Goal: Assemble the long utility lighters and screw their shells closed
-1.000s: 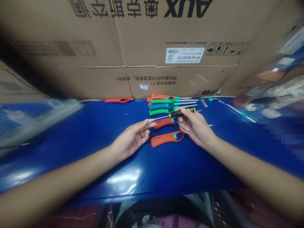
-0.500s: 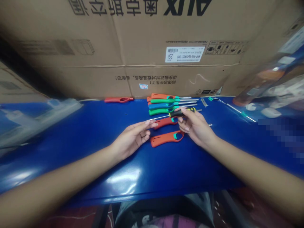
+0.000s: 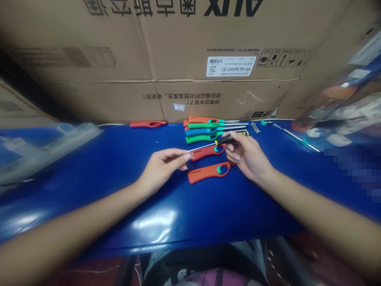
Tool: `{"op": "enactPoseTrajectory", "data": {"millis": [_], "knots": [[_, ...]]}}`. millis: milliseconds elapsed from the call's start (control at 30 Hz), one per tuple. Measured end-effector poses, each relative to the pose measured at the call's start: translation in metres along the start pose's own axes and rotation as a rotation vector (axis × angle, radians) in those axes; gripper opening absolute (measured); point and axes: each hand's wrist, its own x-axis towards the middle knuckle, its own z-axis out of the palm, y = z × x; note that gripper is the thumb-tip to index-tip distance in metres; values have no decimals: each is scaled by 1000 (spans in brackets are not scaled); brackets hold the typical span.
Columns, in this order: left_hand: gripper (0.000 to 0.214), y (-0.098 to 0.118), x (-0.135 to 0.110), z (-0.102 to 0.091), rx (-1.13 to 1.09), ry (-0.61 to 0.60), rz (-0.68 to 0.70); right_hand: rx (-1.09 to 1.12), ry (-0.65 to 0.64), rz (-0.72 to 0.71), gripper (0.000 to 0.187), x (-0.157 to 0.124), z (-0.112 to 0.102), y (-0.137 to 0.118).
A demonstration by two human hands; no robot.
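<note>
My right hand (image 3: 248,157) is closed around the black and yellow handle of a screwdriver (image 3: 228,139), its thin metal shaft pointing left. At the shaft's tip, the thumb and fingers of my left hand (image 3: 162,167) are pinched together; whatever they hold is too small or hidden to make out. Under the shaft lies a red lighter body (image 3: 205,152) with a green trigger. Closer to me is an orange long-necked lighter body (image 3: 205,173), its right end by my right hand. Several long-necked lighters with metal rods, among them a blue lighter (image 3: 198,132), lie bunched behind the screwdriver.
A red lighter casing (image 3: 145,124) lies at the back left of the blue table (image 3: 125,214). A large cardboard box (image 3: 178,67) stands behind. Near the back right are a small metal piece (image 3: 255,127) and a metal rod with green ends (image 3: 293,135). Clear plastic (image 3: 53,153) lies at left.
My left hand has turned and its fingers have drawn together at the screwdriver's tip. The screwdriver has tilted, its handle a little higher and further right.
</note>
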Motion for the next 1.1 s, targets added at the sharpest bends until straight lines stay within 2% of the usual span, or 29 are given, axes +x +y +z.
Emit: {"op": "enactPoseTrajectory", "data": {"millis": [333, 733, 933, 1100], "knots": [[17, 2, -2, 0, 89, -30, 42, 6, 4, -10, 25, 1, -1, 1], [7, 7, -4, 2, 138, -106, 26, -29, 24, -34, 14, 2, -4, 0], [10, 2, -8, 2, 306, -230, 153, -141, -7, -95, 10, 1, -5, -5], [10, -1, -10, 0, 464, -335, 228, -247, -113, -141, 7, 0, -8, -10]]}}
